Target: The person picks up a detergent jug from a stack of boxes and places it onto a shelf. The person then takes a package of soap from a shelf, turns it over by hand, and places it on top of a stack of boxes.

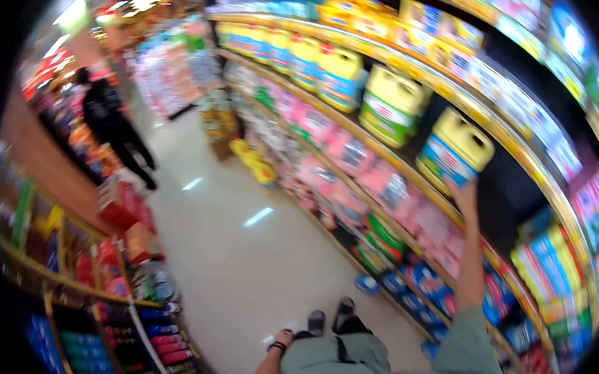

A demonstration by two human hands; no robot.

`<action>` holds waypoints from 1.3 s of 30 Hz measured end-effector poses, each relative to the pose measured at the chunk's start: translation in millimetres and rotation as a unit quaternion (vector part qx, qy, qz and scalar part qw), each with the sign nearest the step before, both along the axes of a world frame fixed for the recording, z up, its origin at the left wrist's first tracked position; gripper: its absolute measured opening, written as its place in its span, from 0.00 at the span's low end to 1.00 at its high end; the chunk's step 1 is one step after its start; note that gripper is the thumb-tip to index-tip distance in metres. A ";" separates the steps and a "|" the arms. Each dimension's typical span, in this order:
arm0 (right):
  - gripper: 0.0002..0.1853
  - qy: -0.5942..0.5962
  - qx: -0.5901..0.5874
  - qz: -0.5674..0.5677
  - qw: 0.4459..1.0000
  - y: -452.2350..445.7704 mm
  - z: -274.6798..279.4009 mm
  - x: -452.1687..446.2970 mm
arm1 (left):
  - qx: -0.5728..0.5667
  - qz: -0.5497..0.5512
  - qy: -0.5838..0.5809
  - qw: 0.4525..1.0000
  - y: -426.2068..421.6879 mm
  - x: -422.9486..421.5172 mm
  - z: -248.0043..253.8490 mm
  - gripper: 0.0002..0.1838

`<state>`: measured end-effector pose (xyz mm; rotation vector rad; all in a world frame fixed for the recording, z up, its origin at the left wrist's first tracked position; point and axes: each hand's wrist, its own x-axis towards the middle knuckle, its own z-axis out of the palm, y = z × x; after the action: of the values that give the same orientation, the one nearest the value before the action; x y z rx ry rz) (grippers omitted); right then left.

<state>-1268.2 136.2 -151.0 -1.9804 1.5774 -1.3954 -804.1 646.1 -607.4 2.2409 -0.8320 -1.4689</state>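
While right hand (463, 190) touches yellow jug (465, 136), blue label (443, 160) reads blurred.

Bright overhead lights at upper left flare into streaks and leave pale reflections on the floor (233, 272) — motion blur softens the shelves (350, 123), and the fisheye view bends them near its black, rounded edges — labels smear.
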 end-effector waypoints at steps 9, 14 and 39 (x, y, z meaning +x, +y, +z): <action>0.39 -0.137 0.062 0.031 0.988 14.8 17.6 13.0 | -0.013 -0.083 -0.045 0.995 1.1 14.8 51.1 0.16; 0.39 -0.181 0.046 0.067 0.980 13.6 12.4 14.8 | -0.041 -0.033 -0.009 0.999 -0.8 11.3 32.3 0.13; 0.14 -0.171 0.079 -0.106 0.976 270.8 -127.4 77.3 | 0.009 -0.202 0.051 0.978 -77.2 -8.1 35.3 0.13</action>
<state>-1190.9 406.9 -278.4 -1.4235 1.7096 -1.5356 -812.2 568.9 -572.1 2.0692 -1.3009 -1.7519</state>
